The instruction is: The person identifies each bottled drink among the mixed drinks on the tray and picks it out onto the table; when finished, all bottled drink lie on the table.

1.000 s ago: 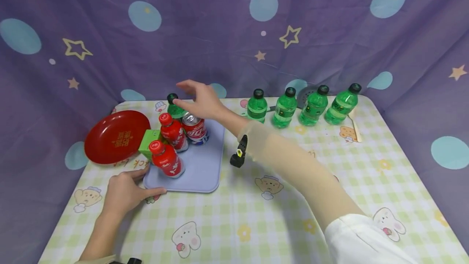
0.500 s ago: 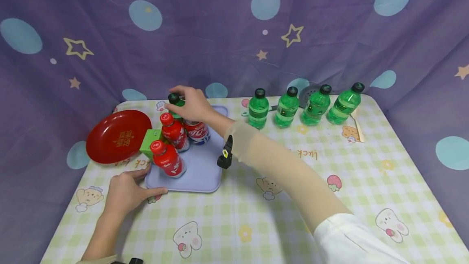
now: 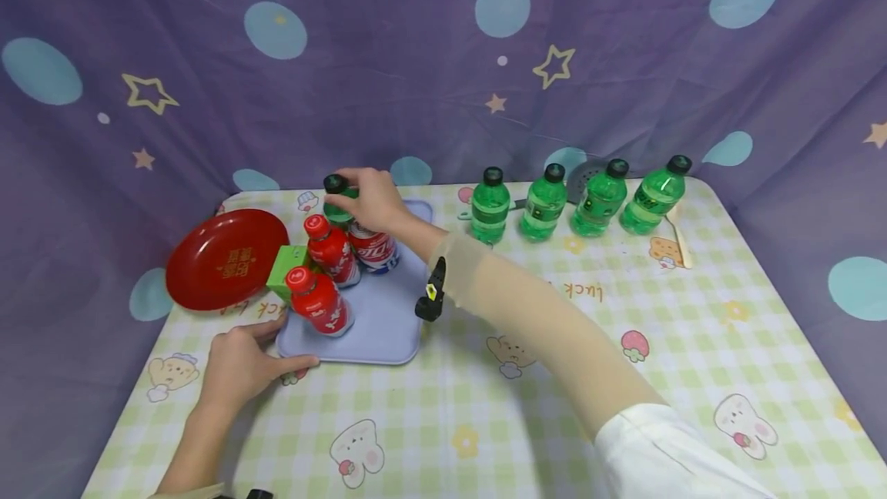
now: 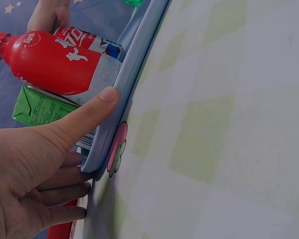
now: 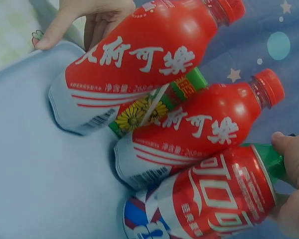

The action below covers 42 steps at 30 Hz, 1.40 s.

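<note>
My right hand [image 3: 374, 197] grips a green drink bottle [image 3: 338, 216] near its black cap, at the back left of a pale blue tray [image 3: 388, 329]. Red-capped cola bottles, one farther back [image 3: 333, 254] and one in front [image 3: 321, 308], stand on the tray. Between the rear one and my right wrist is a red cola can [image 3: 376, 251]. A green drink carton [image 3: 282, 277] sits along the tray's left side. At the front left corner, my left hand [image 3: 235, 364] holds the tray, thumb [image 4: 97, 107] on its front rim and fingers at its left side.
A red oval plate [image 3: 201, 268] lies left of the tray. Several green bottles [image 3: 490, 210] stand in a row at the back right. Behind them are a dark slotted turner [image 3: 580, 175] and a pale spoon-like utensil [image 3: 681, 245]. A purple curtain [image 3: 443, 83] hangs behind the table.
My right hand has come down and left from above the tray and taken hold of the green bottle. That bottle's cap sits slightly farther right. My left hand keeps its place on the tray.
</note>
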Tool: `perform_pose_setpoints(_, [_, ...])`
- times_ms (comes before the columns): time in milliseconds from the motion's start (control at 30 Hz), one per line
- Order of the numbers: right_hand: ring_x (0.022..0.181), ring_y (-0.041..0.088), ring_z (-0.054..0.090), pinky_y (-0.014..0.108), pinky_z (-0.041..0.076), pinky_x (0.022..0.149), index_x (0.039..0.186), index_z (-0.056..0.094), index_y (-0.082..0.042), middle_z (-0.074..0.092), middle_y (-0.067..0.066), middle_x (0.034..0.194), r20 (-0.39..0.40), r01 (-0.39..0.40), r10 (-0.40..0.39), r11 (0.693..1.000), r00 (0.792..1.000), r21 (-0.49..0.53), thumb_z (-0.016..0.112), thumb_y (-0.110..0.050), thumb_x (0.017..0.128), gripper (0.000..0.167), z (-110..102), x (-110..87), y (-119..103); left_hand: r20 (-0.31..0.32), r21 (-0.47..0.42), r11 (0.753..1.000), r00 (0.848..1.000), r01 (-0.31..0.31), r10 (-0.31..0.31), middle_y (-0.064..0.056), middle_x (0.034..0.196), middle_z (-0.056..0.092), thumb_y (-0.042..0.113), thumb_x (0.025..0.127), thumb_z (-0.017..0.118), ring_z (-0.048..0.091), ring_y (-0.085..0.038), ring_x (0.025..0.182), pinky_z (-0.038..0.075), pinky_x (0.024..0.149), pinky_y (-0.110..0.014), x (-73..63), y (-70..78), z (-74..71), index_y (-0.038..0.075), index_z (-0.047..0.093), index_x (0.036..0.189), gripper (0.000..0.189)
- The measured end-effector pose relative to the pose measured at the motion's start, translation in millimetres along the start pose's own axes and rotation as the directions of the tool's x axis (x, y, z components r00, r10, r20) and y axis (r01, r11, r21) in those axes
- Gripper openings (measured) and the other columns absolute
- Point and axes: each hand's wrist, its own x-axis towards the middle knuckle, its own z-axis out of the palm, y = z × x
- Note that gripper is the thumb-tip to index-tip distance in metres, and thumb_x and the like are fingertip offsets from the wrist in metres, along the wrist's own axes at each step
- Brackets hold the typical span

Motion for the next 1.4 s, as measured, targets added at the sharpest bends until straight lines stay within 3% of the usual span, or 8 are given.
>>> perform_pose_setpoints(300, [0.119, 0.017, 0.075, 0.024, 0.062, 0.095, 0.148, 0.064, -0.015, 0.076, 0.005, 0.136, -0.118, 0.025, -0.025, 1.0, 0.993, 0.001, 0.071, -0.039, 0.103, 0.051, -26, -2.9, 1, -0.032, 0.007, 1.0, 0.999, -0.024, 0.024, -0.029, 0.123, 0.073, 0.063, 0.063, 0.098, 0.064, -0.056, 0.12, 0.058, 0.094, -0.065, -0.4, 0.0, 2.1, -0.003, 0.067, 0.136, 0.102])
perform_pose_setpoints(600, [0.121, 0.015, 0.075, 0.029, 0.061, 0.102, 0.149, 0.064, -0.019, 0.074, 0.002, 0.139, -0.225, -0.003, -0.015, 0.997, 0.974, -0.081, 0.072, -0.045, 0.101, 0.055, -61, -21.4, -7, -0.054, 0.0, 0.999, 0.998, -0.038, 0.038, -0.028, 0.117, 0.075, 0.063, 0.06, 0.099, 0.066, -0.058, 0.115, 0.059, 0.091, -0.064, -3.7, -0.1, 4.7, -0.003, 0.069, 0.134, 0.103])
perform_pose_setpoints(767, [0.119, 0.016, 0.076, 0.031, 0.063, 0.097, 0.148, 0.065, -0.018, 0.073, 0.004, 0.141, -0.28, -0.001, -0.021, 0.997, 0.96, -0.081, 0.074, -0.045, 0.1, 0.056, -79, -31.8, -5, -0.063, -0.001, 0.999, 0.997, -0.05, 0.05, -0.03, 0.12, 0.073, 0.063, 0.059, 0.1, 0.065, -0.059, 0.116, 0.058, 0.092, -0.066, -1.4, -0.7, 3.2, -0.004, 0.069, 0.133, 0.104])
perform_pose_setpoints(1000, [0.117, 0.02, 0.078, 0.033, 0.065, 0.094, 0.147, 0.066, -0.016, 0.072, 0.006, 0.143, -0.268, 0.025, -0.034, 0.999, 0.963, -0.036, 0.076, -0.043, 0.099, 0.056, -102, -54.3, -2, -0.05, -0.005, 0.999, 0.998, -0.044, 0.044, -0.029, 0.122, 0.072, 0.063, 0.061, 0.099, 0.065, -0.058, 0.118, 0.058, 0.092, -0.065, -0.8, -0.6, 3.4, -0.003, 0.068, 0.134, 0.103])
perform_pose_setpoints(1233, [0.107, 0.024, 0.081, 0.035, 0.066, 0.091, 0.138, 0.073, -0.012, 0.079, 0.008, 0.127, -0.268, 0.113, -0.113, 0.994, 0.957, -0.017, 0.079, -0.037, 0.097, 0.048, -122, -80.5, 7, -0.05, -0.006, 0.999, 0.998, -0.043, 0.043, -0.029, 0.124, 0.071, 0.062, 0.061, 0.099, 0.065, -0.057, 0.119, 0.058, 0.093, -0.065, 0.0, -1.9, 2.5, -0.003, 0.068, 0.135, 0.103])
perform_pose_setpoints(1400, [0.106, 0.025, 0.081, 0.041, 0.065, 0.094, 0.133, 0.075, -0.012, 0.081, 0.009, 0.123, -0.255, 0.112, -0.116, 0.993, 0.96, -0.032, 0.081, -0.035, 0.096, 0.045, -136, -103.8, 18, -0.038, -0.015, 0.999, 0.998, -0.042, 0.041, -0.03, 0.124, 0.071, 0.063, 0.061, 0.099, 0.065, -0.057, 0.12, 0.058, 0.093, -0.066, -0.4, -1.7, 2.0, -0.003, 0.067, 0.136, 0.105])
